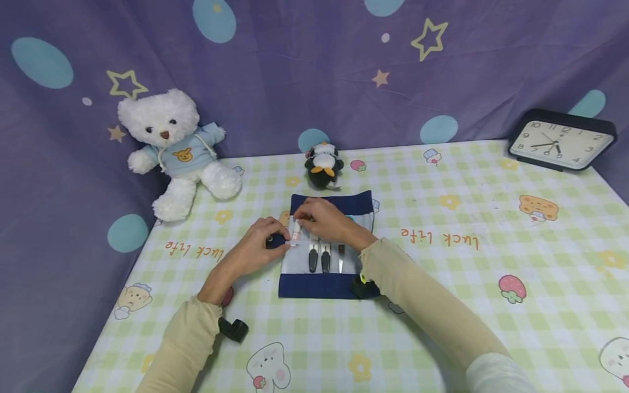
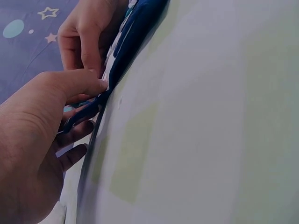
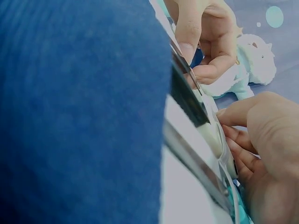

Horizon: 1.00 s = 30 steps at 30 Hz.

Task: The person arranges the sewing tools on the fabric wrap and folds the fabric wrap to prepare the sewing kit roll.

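Observation:
A navy-and-grey cloth tool roll (image 1: pixel 324 285) lies spread out. My left hand (image 1: pixel 257 243) pinches its left edge between thumb and fingers, where a navy piece with a round spot sticks out; the left wrist view shows the thumb on top of the navy edge (image 2: pixel 135 37). My right hand (image 1: pixel 324 220) reaches across the roll, its fingertips pinching the upper end of a slim white-and-pink tool (image 1: pixel 296 232) near the left side. Two black-handled tools (image 1: pixel 313 259) and a narrow metal tool (image 1: pixel 341 259) lie in the roll to the right of it.
Behind the roll sits a small penguin plush (image 1: pixel 324 166). A white teddy bear (image 1: pixel 169 147) leans at the back left, and a black-framed clock (image 1: pixel 562 141) stands at the back right. A checked cloth (image 1: pixel 442 295) covers the table; a purple curtain (image 1: pixel 319 71) hangs behind.

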Each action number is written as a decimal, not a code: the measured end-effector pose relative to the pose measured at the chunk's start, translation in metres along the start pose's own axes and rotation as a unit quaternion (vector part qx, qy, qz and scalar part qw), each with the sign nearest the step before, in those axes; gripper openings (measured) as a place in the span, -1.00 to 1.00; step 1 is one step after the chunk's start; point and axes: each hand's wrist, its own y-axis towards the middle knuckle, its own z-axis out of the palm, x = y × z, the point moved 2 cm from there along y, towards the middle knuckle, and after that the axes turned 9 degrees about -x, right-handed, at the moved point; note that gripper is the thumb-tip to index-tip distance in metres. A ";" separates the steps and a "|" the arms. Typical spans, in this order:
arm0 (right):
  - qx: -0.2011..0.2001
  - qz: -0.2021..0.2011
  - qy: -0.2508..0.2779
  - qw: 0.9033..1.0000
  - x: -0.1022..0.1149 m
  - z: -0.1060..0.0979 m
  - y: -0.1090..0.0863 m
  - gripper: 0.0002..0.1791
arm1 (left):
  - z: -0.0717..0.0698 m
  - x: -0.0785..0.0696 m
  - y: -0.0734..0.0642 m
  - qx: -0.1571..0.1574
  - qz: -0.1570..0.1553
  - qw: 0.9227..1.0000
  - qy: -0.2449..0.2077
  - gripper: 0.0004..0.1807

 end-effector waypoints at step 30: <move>0.029 -0.037 0.004 0.999 0.001 0.001 -0.001 -0.82 | -0.002 0.001 -0.003 0.014 -0.016 1.000 -0.019 -0.92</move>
